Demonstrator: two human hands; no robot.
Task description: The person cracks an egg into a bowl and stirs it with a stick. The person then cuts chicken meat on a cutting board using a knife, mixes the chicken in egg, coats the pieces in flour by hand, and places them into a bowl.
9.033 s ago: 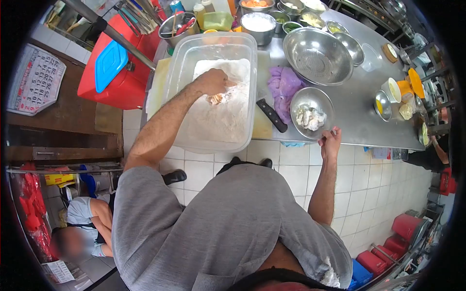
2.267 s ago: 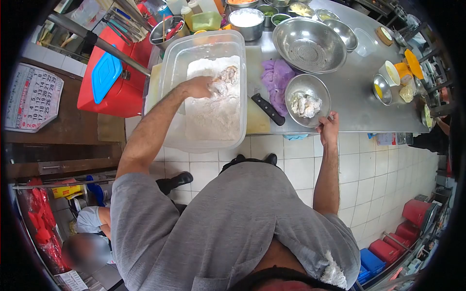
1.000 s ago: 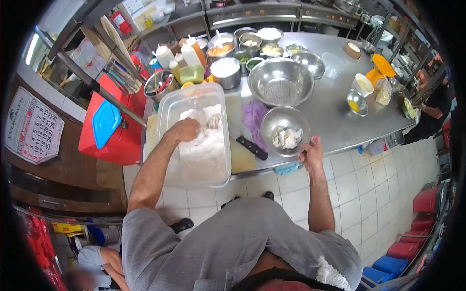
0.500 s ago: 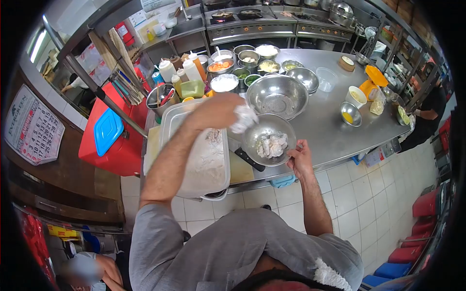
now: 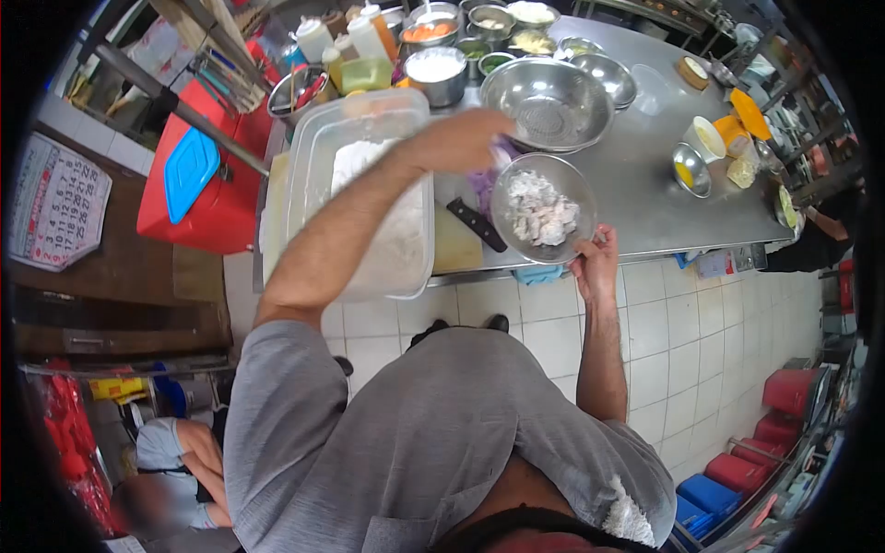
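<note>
My left hand is above the upper left rim of a small steel bowl. Its fingers point down and are blurred, so whether they hold anything is unclear. White-floured pieces lie in the bowl. On the bowl's lower right rim, my right hand is closed in a pinch. Under my left forearm stands a clear plastic tub with white flour. Between tub and bowl lies a black-handled knife. Purple cloth shows behind the knife, partly covered by hand and bowl.
Behind the bowl sits a large perforated steel bowl. Bottles and ingredient bowls line the back. A red cooler stands left. One person is low at left; another is at far right.
My left hand has left the tub with a floured piece and reached the small bowl. More floured pieces lie there now. My right hand stays on the rim. The view has tilted down.
</note>
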